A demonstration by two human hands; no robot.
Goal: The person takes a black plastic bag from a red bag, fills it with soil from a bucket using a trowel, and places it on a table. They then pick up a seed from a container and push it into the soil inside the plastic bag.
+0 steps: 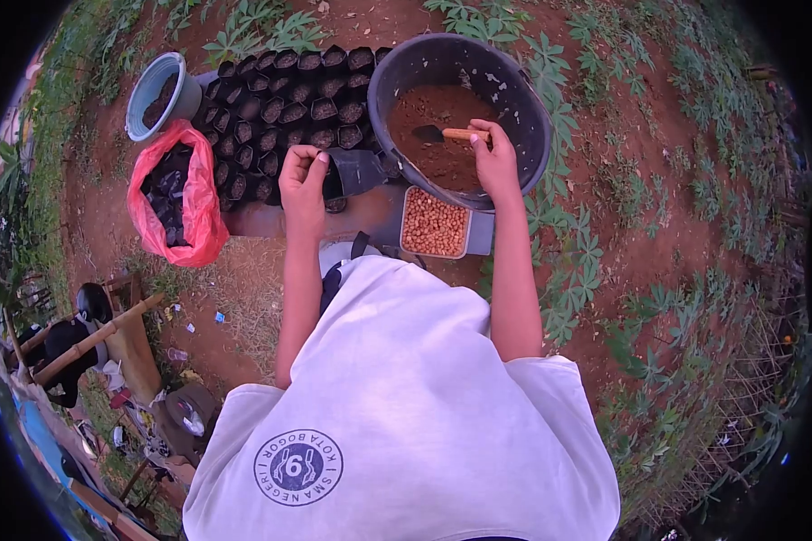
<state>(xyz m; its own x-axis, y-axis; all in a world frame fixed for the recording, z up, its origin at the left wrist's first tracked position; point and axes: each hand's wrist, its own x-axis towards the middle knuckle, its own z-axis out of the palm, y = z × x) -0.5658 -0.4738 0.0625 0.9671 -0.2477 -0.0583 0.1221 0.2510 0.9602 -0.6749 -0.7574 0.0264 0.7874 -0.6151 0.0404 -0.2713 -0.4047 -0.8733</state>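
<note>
My left hand point(305, 176) is closed on the edge of a black plastic bag point(356, 171), which hangs to its right with its opening toward the hand. My right hand point(493, 158) grips the orange-brown handle of a small trowel point(451, 134). The trowel's dark blade is over the brown soil point(438, 108) inside a large black tub point(534, 149). Rows of small black bags filled with soil point(293, 113) stand left of the tub. Below the tub sits a square container of orange-brown seeds point(434, 223).
A pink plastic bag point(211, 225) holding black bags lies at the left, below a pale blue bucket point(133, 113) with dark soil. Leafy plants point(568, 261) grow at the right. Wooden poles point(99, 340) and a dark seated shape are at the lower left.
</note>
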